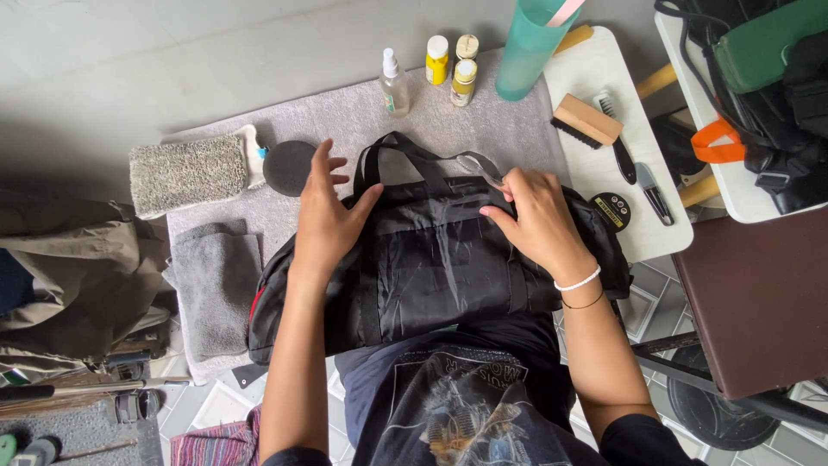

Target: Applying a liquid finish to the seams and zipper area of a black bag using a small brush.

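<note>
— What's in front of the person right now?

— A black duffel bag (431, 259), lying across their lap and onto a grey towel (362, 121) spread on the floor. Its two black strap handles (405, 151) arch up at the far side.

— And the hands?

— The left hand (326, 216) lies flat on the bag's left top edge, fingers spread and loose, closed on nothing. The right hand (535, 216) rests on the right part of the top, its thumb and first fingers pinched together at the bag's upper edge, just where a handle meets the fabric. I can't make out exactly what's caught between the fingertips. The two hands are well apart, with the middle of the bag between them.

— Anything on the wrist?

— A white bracelet (578, 280) and a thin dark band beside it, on the right wrist.

— What's around the bag?

— Beyond it on the towel stand a clear spray bottle (394, 84), three small yellow bottles (454, 62) and a teal tumbler (528, 47). Left of the handles sit a round black sponge (289, 166) and a shaggy grey mitt (190, 175). A folded grey cloth (217, 289) lies just beside the bag's left end. To the right, a white board (604, 155) carries a wooden brush (586, 121), a dark-handled brush (621, 155) and a round black tin (611, 210).
</note>
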